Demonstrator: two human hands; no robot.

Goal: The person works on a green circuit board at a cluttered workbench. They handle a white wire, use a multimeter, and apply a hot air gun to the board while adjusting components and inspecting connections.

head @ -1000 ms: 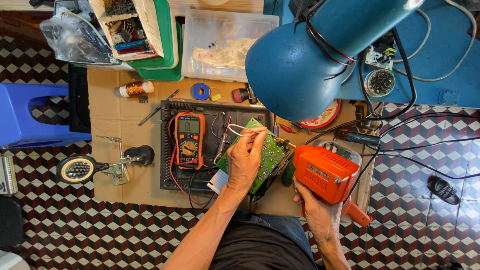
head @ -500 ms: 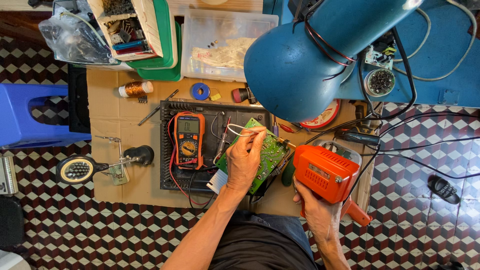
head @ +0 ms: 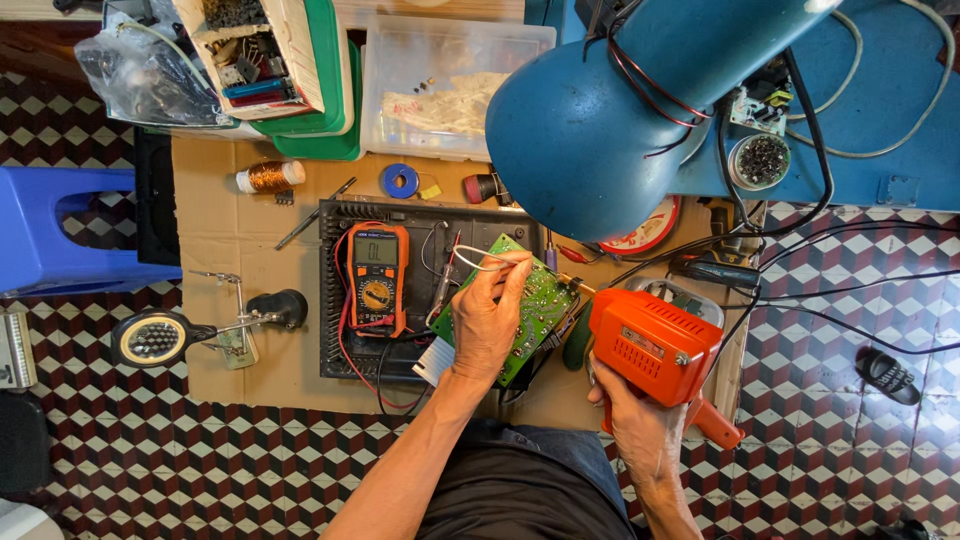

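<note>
My left hand (head: 487, 318) pins the green circuit board (head: 535, 305) on the counter (head: 230, 225), feeding solder wire (head: 478, 257); right hand (head: 640, 425) grips the orange soldering gun (head: 652, 345). I'd keep the tip steady.

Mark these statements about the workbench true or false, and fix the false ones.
1. The left hand rests on the green circuit board. True.
2. The right hand holds a blue tool. False: it grips an orange soldering gun.
3. The orange meter lies left of the board. True.
4. The copper wire spool sits on the blue stool. False: it lies on the cardboard.
</note>
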